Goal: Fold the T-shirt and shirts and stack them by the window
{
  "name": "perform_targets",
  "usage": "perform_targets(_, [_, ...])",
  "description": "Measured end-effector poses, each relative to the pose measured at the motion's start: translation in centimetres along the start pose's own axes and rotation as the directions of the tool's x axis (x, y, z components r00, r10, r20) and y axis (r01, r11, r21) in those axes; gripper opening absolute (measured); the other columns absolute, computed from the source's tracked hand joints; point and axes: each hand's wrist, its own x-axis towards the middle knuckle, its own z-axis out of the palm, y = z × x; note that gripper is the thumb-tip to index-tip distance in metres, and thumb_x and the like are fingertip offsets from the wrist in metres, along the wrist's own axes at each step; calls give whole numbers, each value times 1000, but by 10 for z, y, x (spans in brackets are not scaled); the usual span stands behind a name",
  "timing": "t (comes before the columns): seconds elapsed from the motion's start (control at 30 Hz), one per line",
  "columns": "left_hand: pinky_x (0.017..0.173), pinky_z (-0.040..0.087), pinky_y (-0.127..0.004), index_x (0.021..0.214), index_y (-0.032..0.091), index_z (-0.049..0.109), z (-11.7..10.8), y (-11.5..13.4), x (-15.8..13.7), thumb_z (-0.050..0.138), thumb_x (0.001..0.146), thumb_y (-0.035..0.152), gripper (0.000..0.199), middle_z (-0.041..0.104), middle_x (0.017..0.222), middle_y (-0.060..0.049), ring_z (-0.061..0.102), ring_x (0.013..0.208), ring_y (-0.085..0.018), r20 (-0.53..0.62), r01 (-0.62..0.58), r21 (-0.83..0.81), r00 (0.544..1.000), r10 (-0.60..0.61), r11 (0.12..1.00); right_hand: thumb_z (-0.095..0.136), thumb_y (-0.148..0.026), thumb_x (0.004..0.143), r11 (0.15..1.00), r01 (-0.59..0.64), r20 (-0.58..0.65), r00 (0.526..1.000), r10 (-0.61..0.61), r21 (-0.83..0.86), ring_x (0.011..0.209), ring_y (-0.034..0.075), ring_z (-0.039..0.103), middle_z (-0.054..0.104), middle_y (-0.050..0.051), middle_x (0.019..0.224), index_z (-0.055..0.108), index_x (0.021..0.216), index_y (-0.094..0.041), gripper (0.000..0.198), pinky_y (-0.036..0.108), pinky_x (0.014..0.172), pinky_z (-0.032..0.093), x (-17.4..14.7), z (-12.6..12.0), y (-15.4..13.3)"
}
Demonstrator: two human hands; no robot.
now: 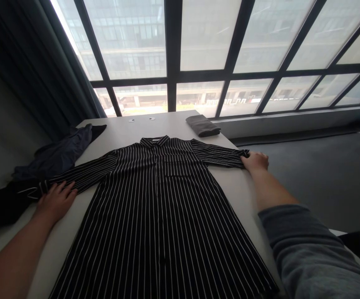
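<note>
A black shirt [157,216] with white stripes lies front side up on a white table [170,121], its collar toward the window and both sleeves stretched outward. My left hand [56,202] rests flat on the sleeve at the left, fingers spread. At the far end of the other sleeve, my right hand [256,161] is closed around the cuff, with the fabric bunched at the fingers, near the table's right edge. The lower hem runs out of view at the bottom.
A folded grey cloth [203,125] sits by the table's far right corner. Dark crumpled clothes [58,150] lie along the left side. Behind the table are a framed window [172,50] and a dark curtain [52,62].
</note>
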Motion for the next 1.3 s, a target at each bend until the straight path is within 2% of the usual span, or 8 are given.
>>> perform_targets(0.17, [120,39,-51,155,23,56,-21,16,-18,25,98,49,70,52,162,-5,46,149,-35,-212,-47,-20,976,41,999,54,-35,94,988,7,-93,996,7,152,111,35,65,72,22,117,71,130,-12,46,44,100,50,-5,-13,-12])
perform_targets(0.27, [115,45,-51,147,23,64,-45,59,-30,27,97,48,66,61,153,-6,55,140,-36,-319,-212,-68,930,180,975,54,-34,96,952,-45,-109,991,81,302,110,34,67,72,21,119,66,134,-15,44,41,97,51,-7,-23,-18])
perform_targets(0.47, [122,38,-46,151,27,59,-95,246,-68,27,104,54,63,55,159,-5,47,148,-27,-154,-685,-210,728,668,697,72,-32,89,707,-278,130,958,257,651,107,27,69,67,18,132,45,152,-20,70,41,96,57,-5,-39,-24])
perform_targets(0.6, [128,27,-53,161,29,48,-114,381,-91,27,106,60,66,40,170,-6,33,158,-29,-10,-808,-277,544,839,520,63,-22,94,460,-428,456,888,54,778,87,21,72,72,14,121,56,142,-20,49,36,74,63,-1,-45,-20])
perform_targets(0.77, [133,16,-54,170,19,28,-114,486,-95,21,105,60,77,17,177,-9,12,165,-29,26,-758,-336,586,810,560,63,-16,93,402,-407,428,903,41,820,74,18,70,74,10,90,72,110,-12,20,29,65,63,3,-44,-16])
perform_targets(0.97, [133,9,-60,169,13,29,-98,523,-105,13,104,62,83,13,176,-16,9,165,-34,110,-702,-362,621,776,613,67,-8,87,361,-312,309,949,66,879,72,15,70,75,9,96,73,123,-13,37,31,70,65,5,-52,-35])
perform_targets(1.13, [133,11,-57,168,5,23,-96,521,-125,10,104,60,86,8,176,-20,8,165,-33,115,-681,-386,633,765,622,66,-15,85,506,-23,51,998,-42,862,88,22,74,77,11,106,73,131,-13,47,42,86,64,-6,-81,-81])
perform_targets(1.3, [132,21,-53,166,2,28,-101,510,-140,15,107,59,83,16,175,-22,17,163,-34,65,-752,-405,543,837,520,61,-24,91,639,326,-129,933,-336,696,122,29,68,72,15,132,71,138,-12,50,44,111,51,-38,-124,-166])
